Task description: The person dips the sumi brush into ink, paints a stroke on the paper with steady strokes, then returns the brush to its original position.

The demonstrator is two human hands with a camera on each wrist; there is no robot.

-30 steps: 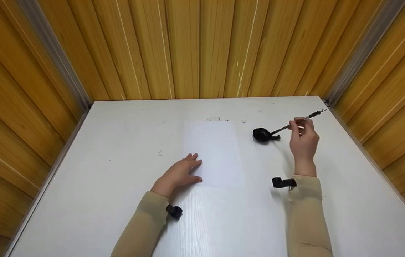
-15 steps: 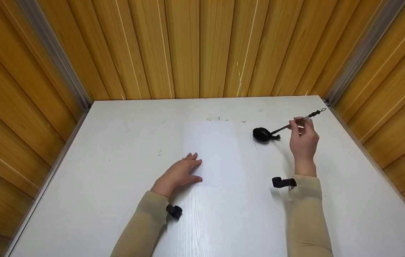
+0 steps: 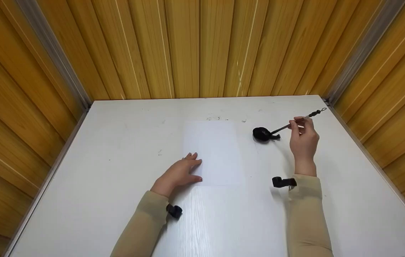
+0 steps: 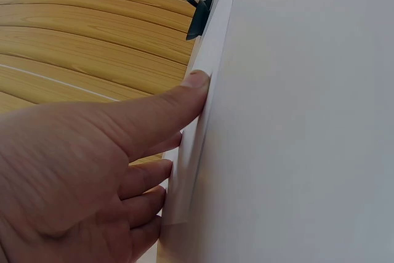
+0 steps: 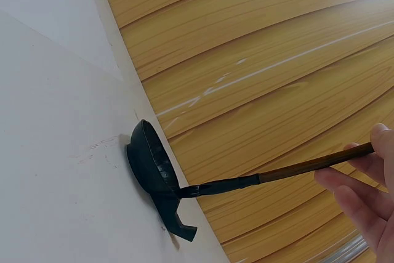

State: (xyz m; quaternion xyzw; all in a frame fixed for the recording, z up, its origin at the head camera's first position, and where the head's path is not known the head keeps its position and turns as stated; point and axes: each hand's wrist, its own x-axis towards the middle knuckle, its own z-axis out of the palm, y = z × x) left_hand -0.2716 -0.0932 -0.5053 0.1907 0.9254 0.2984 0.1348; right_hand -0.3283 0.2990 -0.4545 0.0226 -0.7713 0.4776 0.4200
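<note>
My right hand (image 3: pixel 304 141) pinches the wooden handle of a writing brush (image 5: pixel 295 169) between thumb and fingers. The brush slants down to the left, and its dark tip meets the rim of a small black ink dish (image 3: pixel 260 134) with a short stub handle. In the right wrist view the ink dish (image 5: pixel 151 161) stands on the table with dark wet ink inside. My left hand (image 3: pixel 179 173) rests on the left edge of a blank white sheet of paper (image 3: pixel 220 153), fingers spread. Up close, the left thumb (image 4: pixel 196 79) presses on the paper (image 4: pixel 196 146).
The white table (image 3: pixel 117 200) has small dark smudges (image 3: pixel 218 118) beyond the paper. Yellow wood-patterned panels (image 3: pixel 184 46) wall it in at the back and both sides. A black wrist camera (image 3: pixel 282 182) sits on the right sleeve, another camera (image 3: pixel 174 211) on the left.
</note>
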